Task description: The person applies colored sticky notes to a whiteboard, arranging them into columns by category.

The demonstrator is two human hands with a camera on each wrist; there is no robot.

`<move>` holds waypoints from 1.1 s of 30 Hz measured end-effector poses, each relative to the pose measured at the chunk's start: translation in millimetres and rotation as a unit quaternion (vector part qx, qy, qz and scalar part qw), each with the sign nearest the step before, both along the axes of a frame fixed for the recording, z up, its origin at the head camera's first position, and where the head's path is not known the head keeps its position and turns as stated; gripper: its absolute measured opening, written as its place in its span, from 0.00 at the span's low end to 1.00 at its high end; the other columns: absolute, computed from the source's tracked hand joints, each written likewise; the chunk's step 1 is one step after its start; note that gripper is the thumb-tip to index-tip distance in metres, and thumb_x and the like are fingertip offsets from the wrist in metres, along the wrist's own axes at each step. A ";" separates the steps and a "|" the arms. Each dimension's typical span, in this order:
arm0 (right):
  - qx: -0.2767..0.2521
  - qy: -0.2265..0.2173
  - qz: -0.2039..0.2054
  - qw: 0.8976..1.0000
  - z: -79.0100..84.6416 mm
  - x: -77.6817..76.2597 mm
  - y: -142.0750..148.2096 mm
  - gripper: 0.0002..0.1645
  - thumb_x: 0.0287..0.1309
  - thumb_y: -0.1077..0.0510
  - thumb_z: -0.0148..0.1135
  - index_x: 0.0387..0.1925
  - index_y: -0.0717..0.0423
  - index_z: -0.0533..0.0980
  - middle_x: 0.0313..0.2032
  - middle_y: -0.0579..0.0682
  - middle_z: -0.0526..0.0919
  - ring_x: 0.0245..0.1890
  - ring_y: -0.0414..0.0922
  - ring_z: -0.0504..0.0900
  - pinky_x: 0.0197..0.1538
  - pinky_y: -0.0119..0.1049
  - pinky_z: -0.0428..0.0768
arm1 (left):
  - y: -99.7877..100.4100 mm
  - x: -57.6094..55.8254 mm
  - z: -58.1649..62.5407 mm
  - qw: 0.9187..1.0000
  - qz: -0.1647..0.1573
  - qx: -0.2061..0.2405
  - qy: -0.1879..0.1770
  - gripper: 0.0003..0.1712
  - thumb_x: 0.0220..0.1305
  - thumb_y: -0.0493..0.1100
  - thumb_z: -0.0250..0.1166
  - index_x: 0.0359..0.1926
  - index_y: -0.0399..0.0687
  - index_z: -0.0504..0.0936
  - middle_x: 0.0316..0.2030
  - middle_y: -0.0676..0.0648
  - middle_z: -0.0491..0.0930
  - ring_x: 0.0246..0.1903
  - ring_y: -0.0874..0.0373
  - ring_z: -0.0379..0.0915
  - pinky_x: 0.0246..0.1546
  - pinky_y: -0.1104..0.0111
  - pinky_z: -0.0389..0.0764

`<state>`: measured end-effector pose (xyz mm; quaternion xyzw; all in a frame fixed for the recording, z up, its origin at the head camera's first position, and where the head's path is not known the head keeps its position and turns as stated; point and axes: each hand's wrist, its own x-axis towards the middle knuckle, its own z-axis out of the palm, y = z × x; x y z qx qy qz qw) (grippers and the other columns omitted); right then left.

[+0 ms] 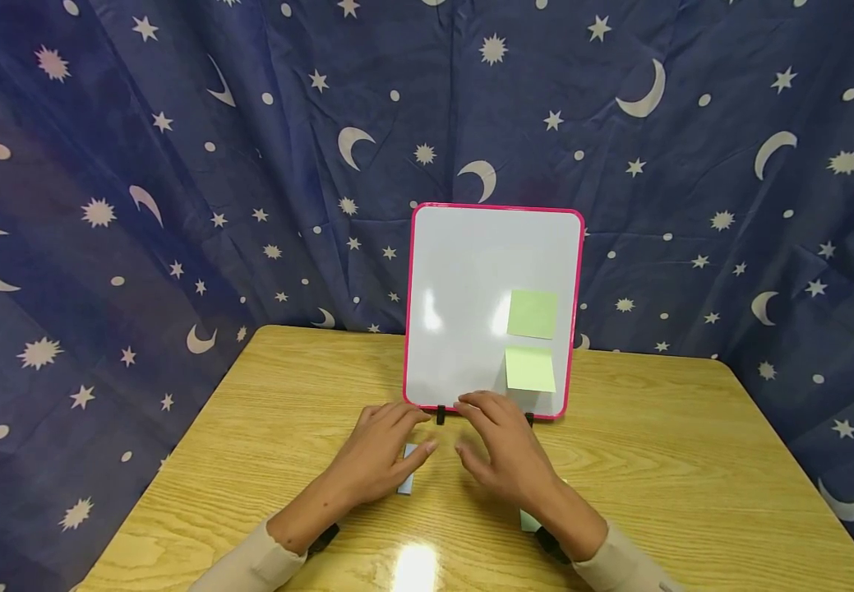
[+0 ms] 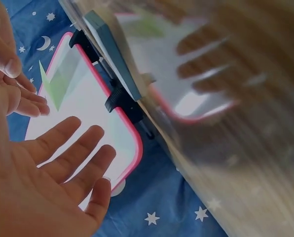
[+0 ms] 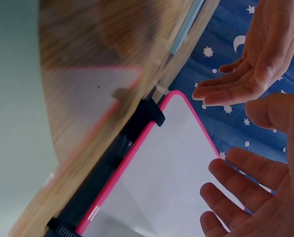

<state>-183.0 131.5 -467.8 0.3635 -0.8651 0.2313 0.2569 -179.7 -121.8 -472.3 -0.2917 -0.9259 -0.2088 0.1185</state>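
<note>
My left hand [image 1: 378,456] hovers over the table with fingers spread loosely, holding nothing. Partly behind its thumb lies a blue sticky note pad [image 1: 406,481]; in the left wrist view that pad [image 2: 112,54] shows as a thick block. My right hand [image 1: 504,448] faces it, palm inward, fingers relaxed and nothing in them. Under the right wrist a pale green pad [image 1: 529,521] is mostly hidden. Just beyond both hands stands a pink-framed whiteboard [image 1: 463,263]. Two green sticky notes, an upper one [image 1: 533,313] and a lower one [image 1: 530,369], are stuck on its right side; the lower one's bottom edge lifts outward.
Black stand clips [image 1: 440,414] hold the whiteboard's lower edge on the glossy wooden table [image 1: 656,460]. A dark blue curtain [image 1: 293,164] with moons and stars hangs behind and along the sides. A bright light reflection falls on the tabletop's near part.
</note>
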 end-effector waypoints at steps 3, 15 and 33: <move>0.008 -0.010 0.003 1.000 -0.4 0.6 -2.5 0.32 0.56 0.57 0.78 0.63 0.60 0.81 0.61 0.54 0.82 0.65 0.55 0.77 0.67 0.56 0.75 | -2.7 1.2 -1.9 1.000 0.002 -0.002 -0.007 0.26 0.78 0.60 0.61 0.65 0.51 0.82 0.61 0.52 0.81 0.67 0.52 0.74 0.66 0.49 0.68; 0.024 -0.006 0.016 1.000 -6.1 1.6 -15.7 0.31 0.53 0.57 0.80 0.58 0.61 0.83 0.57 0.52 0.84 0.61 0.54 0.79 0.66 0.54 0.76 | -21.7 4.9 -6.2 0.998 -0.001 -0.040 -0.039 0.27 0.76 0.62 0.63 0.64 0.51 0.82 0.59 0.52 0.82 0.64 0.52 0.75 0.66 0.48 0.69; 0.070 -0.076 0.014 0.995 -5.6 3.6 -25.3 0.30 0.58 0.51 0.79 0.59 0.59 0.82 0.59 0.51 0.83 0.63 0.51 0.79 0.67 0.48 0.78 | -43.5 1.9 -8.2 0.990 -0.038 -0.074 -0.117 0.44 0.61 0.64 0.77 0.71 0.49 0.78 0.68 0.48 0.76 0.69 0.49 0.70 0.67 0.46 0.71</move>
